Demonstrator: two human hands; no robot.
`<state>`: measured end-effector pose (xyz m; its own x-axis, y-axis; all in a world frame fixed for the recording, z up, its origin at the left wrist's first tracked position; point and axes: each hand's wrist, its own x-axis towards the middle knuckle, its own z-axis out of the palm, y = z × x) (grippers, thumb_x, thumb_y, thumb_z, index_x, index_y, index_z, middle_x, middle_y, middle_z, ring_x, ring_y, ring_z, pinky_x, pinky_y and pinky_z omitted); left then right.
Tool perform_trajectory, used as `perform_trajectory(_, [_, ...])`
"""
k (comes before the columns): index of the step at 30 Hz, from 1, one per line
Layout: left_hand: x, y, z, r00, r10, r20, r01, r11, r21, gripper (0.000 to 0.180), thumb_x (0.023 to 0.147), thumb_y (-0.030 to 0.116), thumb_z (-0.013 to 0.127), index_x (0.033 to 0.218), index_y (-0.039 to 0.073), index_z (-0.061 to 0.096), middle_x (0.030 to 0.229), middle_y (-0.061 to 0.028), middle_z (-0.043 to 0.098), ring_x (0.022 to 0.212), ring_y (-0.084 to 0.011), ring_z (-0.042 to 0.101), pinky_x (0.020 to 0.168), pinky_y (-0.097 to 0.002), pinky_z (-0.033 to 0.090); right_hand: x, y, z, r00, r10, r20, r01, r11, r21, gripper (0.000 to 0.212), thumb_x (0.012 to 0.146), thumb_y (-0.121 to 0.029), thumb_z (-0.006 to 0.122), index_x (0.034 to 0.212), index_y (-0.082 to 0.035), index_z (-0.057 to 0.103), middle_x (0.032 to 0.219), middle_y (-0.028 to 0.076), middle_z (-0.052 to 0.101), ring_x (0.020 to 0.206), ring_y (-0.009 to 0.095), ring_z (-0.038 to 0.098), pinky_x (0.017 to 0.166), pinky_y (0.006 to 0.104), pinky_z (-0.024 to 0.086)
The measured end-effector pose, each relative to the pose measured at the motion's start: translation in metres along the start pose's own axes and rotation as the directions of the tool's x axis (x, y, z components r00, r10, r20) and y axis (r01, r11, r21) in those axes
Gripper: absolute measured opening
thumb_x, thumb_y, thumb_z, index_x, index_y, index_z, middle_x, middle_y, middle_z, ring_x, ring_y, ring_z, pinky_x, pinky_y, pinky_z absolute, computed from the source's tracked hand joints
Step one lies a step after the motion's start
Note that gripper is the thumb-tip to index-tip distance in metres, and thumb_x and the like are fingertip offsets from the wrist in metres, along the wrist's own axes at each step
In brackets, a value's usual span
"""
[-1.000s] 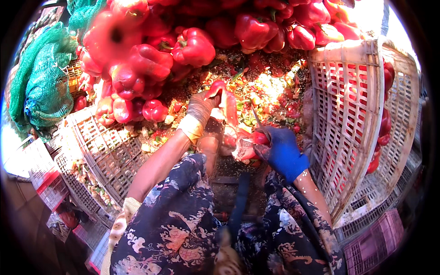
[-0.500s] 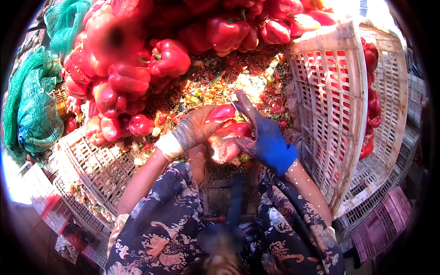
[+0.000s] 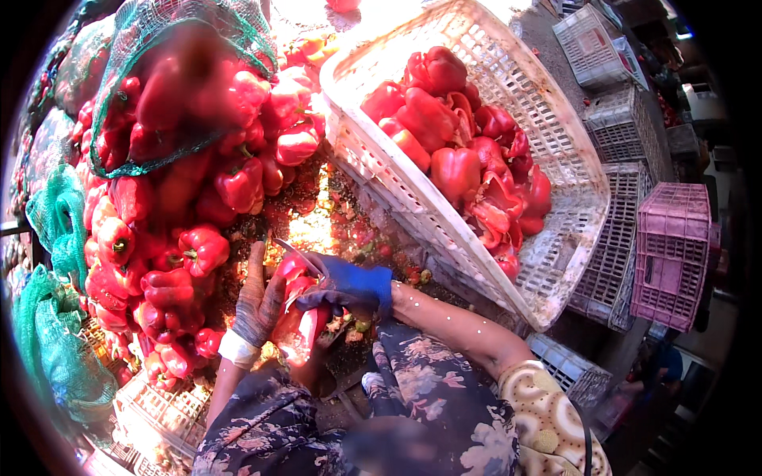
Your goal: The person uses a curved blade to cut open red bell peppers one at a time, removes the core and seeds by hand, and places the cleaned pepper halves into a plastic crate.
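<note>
A cut-open red bell pepper (image 3: 295, 337) is between my hands, low over the scraps, its pale inside showing. My right hand (image 3: 345, 287), in a blue glove, has its fingers bent over the pepper. A thin knife blade (image 3: 292, 251) juts from that hand across the pepper's top. My left hand (image 3: 258, 311), in a dirty grey glove, lies along the pepper's left side with its fingers stretched out. The knife's handle is hidden in the right hand.
Red bell peppers (image 3: 171, 289) are heaped at the left, partly under green netting (image 3: 119, 163). A tilted white crate (image 3: 468, 254) holding several red peppers stands at the right. Seeds and scraps (image 3: 313, 226) cover the ground ahead. A pink crate (image 3: 673, 254) stands farther right.
The view has swung right, bringing the white crate's inside into sight. My left hand's fingers have straightened from around the pepper. The knife and pepper remain at my right hand.
</note>
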<state>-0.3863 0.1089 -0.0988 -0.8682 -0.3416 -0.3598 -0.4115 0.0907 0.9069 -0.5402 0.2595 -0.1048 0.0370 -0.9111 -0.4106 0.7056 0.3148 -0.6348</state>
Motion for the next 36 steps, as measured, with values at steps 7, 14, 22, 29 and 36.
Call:
perform_trajectory(7, [0.024, 0.095, 0.002, 0.935, 0.329, 0.132, -0.325, 0.944, -0.054, 0.072, 0.1, 0.035, 0.052, 0.153, 0.0, 0.018, 0.13, -0.0122, 0.052, 0.118, -0.021, 0.052, 0.103, -0.0334, 0.04, -0.06, -0.05, -0.007, 0.977, -0.142, -0.16, 0.104, 0.969, -0.225, 0.071, 0.086, -0.019, 0.069, 0.146, -0.004, 0.033, 0.101, 0.004, 0.065, 0.058, 0.005, 0.055, 0.048, 0.0184, 0.045])
perform_trajectory(14, [0.042, 0.174, 0.04, 0.847, 0.444, 0.293, -0.461, 0.887, -0.01, 0.064, 0.099, 0.037, 0.054, 0.146, -0.002, 0.036, 0.141, -0.0182, 0.049, 0.132, -0.0288, 0.046, 0.111, -0.0377, 0.033, -0.123, -0.088, 0.003, 0.858, -0.497, -0.13, 0.466, 0.86, -0.209, 0.091, 0.084, -0.018, 0.069, 0.155, -0.008, 0.014, 0.139, 0.011, 0.05, 0.082, 0.006, 0.056, 0.056, 0.0194, 0.046])
perform_trajectory(22, [0.064, 0.231, 0.066, 0.801, 0.464, 0.378, -0.547, 0.823, 0.152, 0.064, 0.1, 0.044, 0.046, 0.146, 0.0, 0.039, 0.132, -0.0173, 0.057, 0.125, -0.0257, 0.053, 0.106, -0.0373, 0.039, -0.171, -0.096, 0.029, 0.735, -0.56, -0.382, 0.53, 0.826, -0.191, 0.073, 0.089, -0.005, 0.061, 0.151, -0.002, 0.022, 0.124, 0.007, 0.06, 0.094, 0.009, 0.061, 0.08, 0.0257, 0.053])
perform_trajectory(29, [0.083, 0.288, 0.137, 0.369, 0.724, 0.583, -0.912, 0.403, 0.077, 0.059, 0.098, 0.039, 0.055, 0.143, 0.003, 0.043, 0.137, -0.0224, 0.052, 0.131, -0.0366, 0.048, 0.107, -0.0417, 0.04, -0.271, -0.102, 0.018, 0.296, -0.685, -0.666, 0.387, 0.723, -0.572, 0.043, 0.087, -0.007, 0.069, 0.128, -0.001, 0.057, 0.094, 0.0, 0.068, 0.063, 0.001, 0.057, 0.046, 0.017, 0.043])
perform_trajectory(36, [0.078, 0.229, 0.09, 0.742, 0.444, 0.502, -0.555, 0.827, 0.088, 0.05, 0.099, 0.02, 0.057, 0.144, 0.005, 0.043, 0.131, -0.0092, 0.058, 0.113, -0.0158, 0.054, 0.1, -0.0327, 0.044, -0.335, -0.066, -0.087, 0.538, -0.649, -0.539, -0.731, -0.04, -0.681, 0.062, 0.086, -0.027, 0.065, 0.143, -0.015, 0.044, 0.147, 0.013, 0.044, 0.112, 0.036, 0.06, 0.09, 0.0424, 0.052])
